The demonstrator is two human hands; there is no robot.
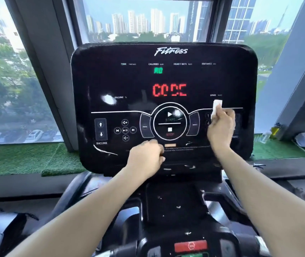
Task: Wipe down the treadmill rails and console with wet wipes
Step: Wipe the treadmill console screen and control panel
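**Wiping a live console: the touch keys are the hazard**

While the console (163, 78) is glowing red with "CODE" and a green readout above it, I am working a damp cloth across a panel that looks powered, and that is what I am watching most. My right hand (221, 129) is pinching the wet wipe (217, 106) against the right side of the console face, just beside the number keys and close to the right edge, with the round start/stop control (169, 121) sitting near my knuckles at the centre. If I am sliding left with pressure, I am likely brushing the start key, and the belt could be set going; that is my reading, not something shown. Too much moisture along the key borders could also be streaking or seeping in.

My left hand (145, 156) is curling at the console's bottom edge, below the stop key; I cannot tell whether its fingers are gripping the lip or merely bunching there.

As for the wipe, most of it is folding inside my right fingers, with a white flap standing up above the fingertips, across the thin white line on the panel. That loose flap is wiping nothing, so I am judging the contact patch small. The rails are not being touched.
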